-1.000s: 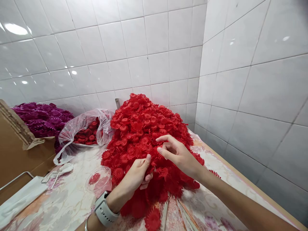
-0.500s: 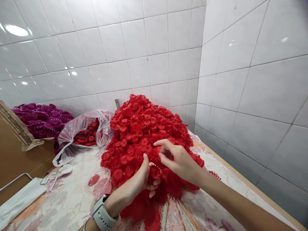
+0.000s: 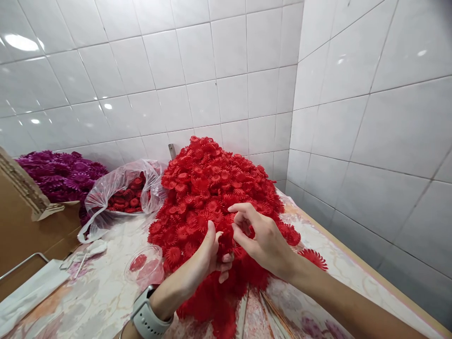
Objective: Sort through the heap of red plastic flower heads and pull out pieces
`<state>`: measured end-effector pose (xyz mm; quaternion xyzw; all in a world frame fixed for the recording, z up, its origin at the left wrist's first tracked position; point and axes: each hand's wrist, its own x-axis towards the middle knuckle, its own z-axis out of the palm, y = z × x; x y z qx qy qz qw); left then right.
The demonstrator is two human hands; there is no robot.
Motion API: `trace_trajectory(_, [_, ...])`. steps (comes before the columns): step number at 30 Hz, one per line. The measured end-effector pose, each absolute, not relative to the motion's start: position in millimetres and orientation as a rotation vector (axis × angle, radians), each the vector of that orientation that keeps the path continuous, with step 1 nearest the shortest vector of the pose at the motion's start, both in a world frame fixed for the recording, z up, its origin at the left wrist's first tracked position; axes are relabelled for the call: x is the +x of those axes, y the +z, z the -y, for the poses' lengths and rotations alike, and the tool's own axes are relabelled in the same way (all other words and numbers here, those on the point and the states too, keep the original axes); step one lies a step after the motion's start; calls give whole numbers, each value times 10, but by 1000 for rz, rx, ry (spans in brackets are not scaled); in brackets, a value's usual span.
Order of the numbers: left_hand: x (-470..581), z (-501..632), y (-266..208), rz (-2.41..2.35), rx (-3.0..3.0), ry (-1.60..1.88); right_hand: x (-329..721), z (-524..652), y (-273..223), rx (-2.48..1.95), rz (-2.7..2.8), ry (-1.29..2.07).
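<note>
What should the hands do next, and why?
Maybe the right hand should move slightly left to the red flower piece: the left hand seems to hold it, and the right one is close by, curled as if to pinch. Whether it already holds anything is unclear.

the heap of frilly-edged plastic-like flowers [image 3: 215, 183] is bright red, the spiky flower pile [image 3: 70, 176] purple, the square glossy wall tiles [image 3: 194, 56] whitish-grey; the surface [image 3: 102, 301] is white with grey and purple floral motifs.

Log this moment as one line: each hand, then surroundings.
left hand: holds red artificial flower | right hand: curled beside it, grip unclear | behind: red flower pile | left: purple flower pile, plastic bag
</note>
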<state>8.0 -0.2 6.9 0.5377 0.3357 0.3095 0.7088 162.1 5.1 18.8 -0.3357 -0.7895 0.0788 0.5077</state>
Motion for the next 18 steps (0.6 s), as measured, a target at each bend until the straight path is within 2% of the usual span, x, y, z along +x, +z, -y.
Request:
trace_trajectory(4, [71, 40, 116, -738, 1166, 699, 1677, -147, 191, -873, 1777, 107])
trace_trajectory(7, [77, 96, 153, -738, 1176, 698, 1799, -276, 208, -978, 1628, 166])
trace_trajectory(11, [115, 93, 161, -807, 1210, 805, 1878, -369, 227, -1145, 1796, 287])
trace_trajectory(18, [129, -42, 49, -895, 1170, 1040, 1806, -238, 275, -1130, 1821, 179])
